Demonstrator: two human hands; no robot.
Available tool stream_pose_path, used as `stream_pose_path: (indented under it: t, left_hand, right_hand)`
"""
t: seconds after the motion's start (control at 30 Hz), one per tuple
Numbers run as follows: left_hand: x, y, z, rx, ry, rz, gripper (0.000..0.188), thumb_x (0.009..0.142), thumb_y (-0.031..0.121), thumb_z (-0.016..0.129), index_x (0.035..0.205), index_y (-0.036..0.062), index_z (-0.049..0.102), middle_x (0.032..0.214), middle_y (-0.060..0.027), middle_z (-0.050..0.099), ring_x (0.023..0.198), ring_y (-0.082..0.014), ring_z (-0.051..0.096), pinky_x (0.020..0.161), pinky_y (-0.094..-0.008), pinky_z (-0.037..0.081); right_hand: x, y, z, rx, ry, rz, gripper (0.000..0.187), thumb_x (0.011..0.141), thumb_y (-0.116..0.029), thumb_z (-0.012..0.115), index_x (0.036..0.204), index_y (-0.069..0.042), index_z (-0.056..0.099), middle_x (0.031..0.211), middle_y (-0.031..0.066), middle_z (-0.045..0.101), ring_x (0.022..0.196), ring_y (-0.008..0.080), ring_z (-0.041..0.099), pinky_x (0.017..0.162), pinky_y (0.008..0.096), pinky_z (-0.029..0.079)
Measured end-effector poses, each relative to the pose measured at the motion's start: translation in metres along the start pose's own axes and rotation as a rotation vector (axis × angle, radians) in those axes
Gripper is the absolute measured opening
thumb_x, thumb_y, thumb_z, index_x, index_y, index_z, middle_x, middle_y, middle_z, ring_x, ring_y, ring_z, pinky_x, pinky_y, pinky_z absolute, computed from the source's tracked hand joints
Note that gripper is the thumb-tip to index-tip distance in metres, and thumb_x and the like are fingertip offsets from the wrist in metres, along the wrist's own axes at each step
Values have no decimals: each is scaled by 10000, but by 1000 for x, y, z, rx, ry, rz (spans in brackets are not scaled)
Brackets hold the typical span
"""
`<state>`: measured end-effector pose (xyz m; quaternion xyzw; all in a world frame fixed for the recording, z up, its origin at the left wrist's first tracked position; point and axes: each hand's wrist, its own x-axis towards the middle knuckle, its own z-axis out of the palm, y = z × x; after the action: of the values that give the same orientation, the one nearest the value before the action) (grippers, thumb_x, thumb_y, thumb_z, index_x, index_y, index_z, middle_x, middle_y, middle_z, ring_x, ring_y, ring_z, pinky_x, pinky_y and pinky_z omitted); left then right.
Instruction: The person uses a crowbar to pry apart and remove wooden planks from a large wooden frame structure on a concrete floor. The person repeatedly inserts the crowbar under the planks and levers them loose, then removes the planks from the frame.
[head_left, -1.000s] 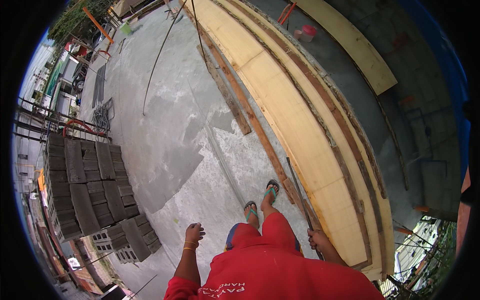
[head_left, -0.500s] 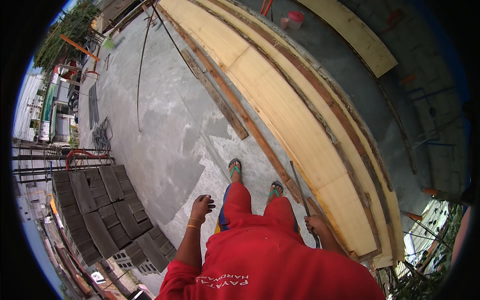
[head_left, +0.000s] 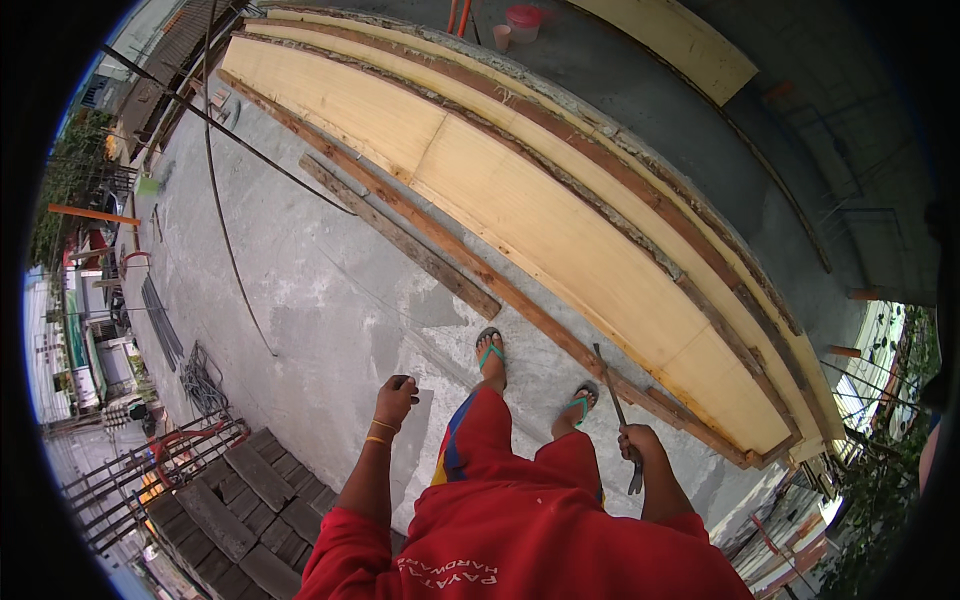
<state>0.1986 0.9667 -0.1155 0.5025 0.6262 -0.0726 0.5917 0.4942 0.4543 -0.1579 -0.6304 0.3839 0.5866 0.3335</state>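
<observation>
Gripping 1 dark bar (head_left: 611, 392): right hand (head_left: 641, 442); hanging half-curled: left hand (head_left: 396, 401).

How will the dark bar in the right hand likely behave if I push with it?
The bar is probably stiff: it looks straight and unsagging. Its dark, metal-like look suggests it's heavy for its thinness. It might pivot, since the right hand grips it nearer the forked end.

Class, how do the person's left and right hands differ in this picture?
The right hand grips a dark bar; the left hand shows no tool. The left hand has a yellowish band near its wrist; the right hand shows none. Both are ungloved.
</observation>
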Motion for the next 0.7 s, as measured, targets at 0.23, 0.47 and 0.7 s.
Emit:
stream_pose_path:
  t: [0.23, 0.47, 0.7]
  left_hand:
    - [42, 23, -3, 149, -32, 65, 298, 1003, 235, 641, 1134, -31, 667, 962, -99, 705, 862, -176, 686, 704, -330, 605]
    - [54, 19, 86, 649, -150, 627, 262, 934, 213, 714, 1083, 1, 673, 957, -171, 742, 853, -300, 734, 764, -403, 586]
    - [34, 29, 245, 822, -450, 851, 276, 904, 193, 749, 1098, 18, 662, 975, -192, 737, 865, -349, 735, 794, -435, 578]
  right_hand:
    - [-74, -12, -5, 75, -24, -119, 152, 888, -18, 559, 1039, -36, 554, 776, 90, 585, 525, 154, 510, 468, 366, 464]
    - [-127, -2, -45, -29, 229, -330, 552, 871, -57, 636, 1413, -24, 539, 885, 146, 692, 535, 139, 496, 472, 344, 443]
    - [-113, -5, -39, -475, 529, -540, 298, 867, -105, 584, 1141, -7, 648, 1047, 298, 716, 1037, 475, 683, 929, 497, 546]
